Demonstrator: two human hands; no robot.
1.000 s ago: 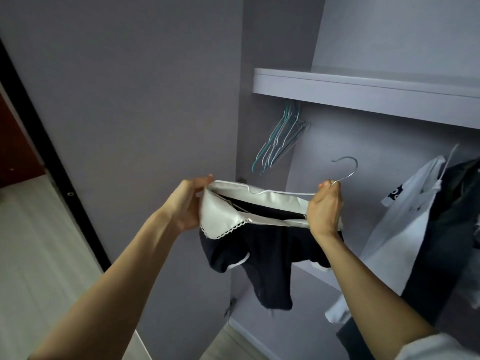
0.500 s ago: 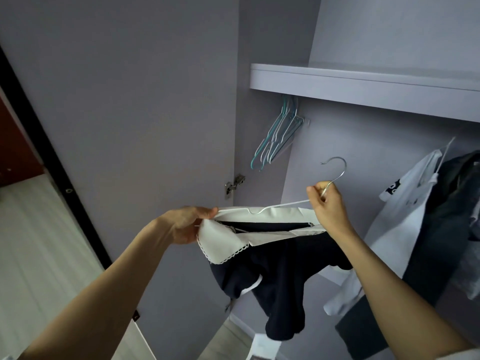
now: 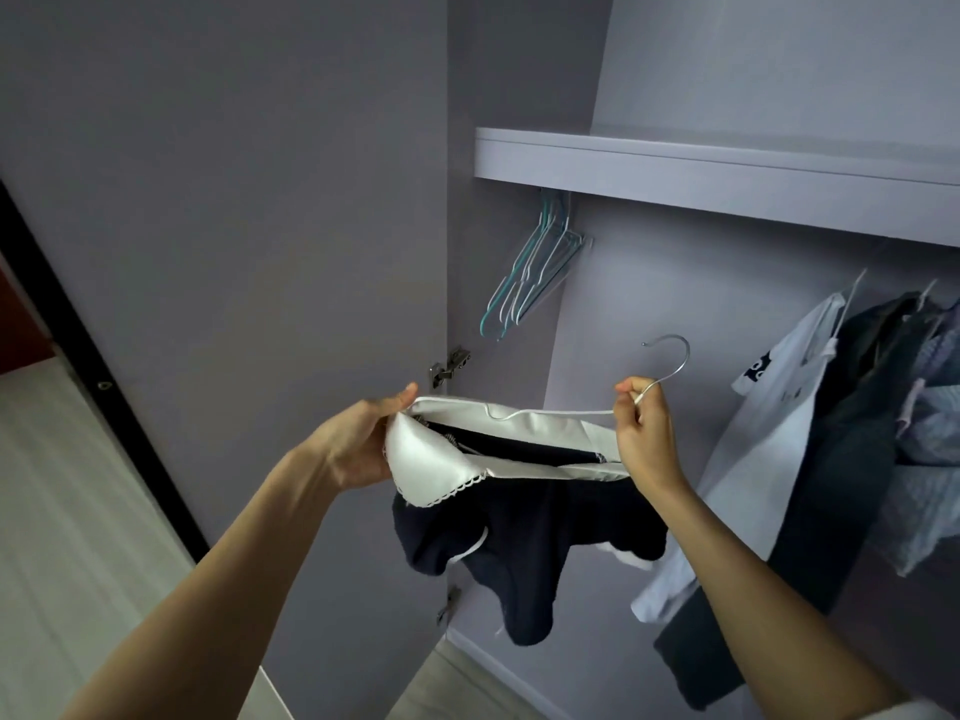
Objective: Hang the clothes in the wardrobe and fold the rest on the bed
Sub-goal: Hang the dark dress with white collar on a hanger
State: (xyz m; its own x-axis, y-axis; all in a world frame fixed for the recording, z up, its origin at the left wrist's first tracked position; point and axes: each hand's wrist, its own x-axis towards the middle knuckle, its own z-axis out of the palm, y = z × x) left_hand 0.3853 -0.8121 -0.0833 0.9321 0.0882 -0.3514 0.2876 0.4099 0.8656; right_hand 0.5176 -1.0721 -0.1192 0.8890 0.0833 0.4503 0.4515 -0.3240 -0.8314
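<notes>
— Between the two grips, in front of the open wardrobe (image 3: 675,283): dark garment with white collar (image 3: 524,491), threaded on a wire hanger (image 3: 550,414). Why held that way?

— Left hand (image 3: 358,444) pinching the collar's left end, right hand (image 3: 641,439) clenched around the hanger's neck just below the hook (image 3: 670,353). Probably to spread the neckline taut so the wire seats inside both shoulders before hanging.

— Long axis?

— Roughly level, running from the left grip across to the right grip. Hook rising above and right of the right grip, its opening facing left. Body and sleeves drooping below both grips.

— Where next, at a guess?

— Up toward the rail under the shelf (image 3: 717,168), between the empty hangers (image 3: 535,272) up left and the hung clothes (image 3: 810,439) to the right. Rail itself not visible.
</notes>
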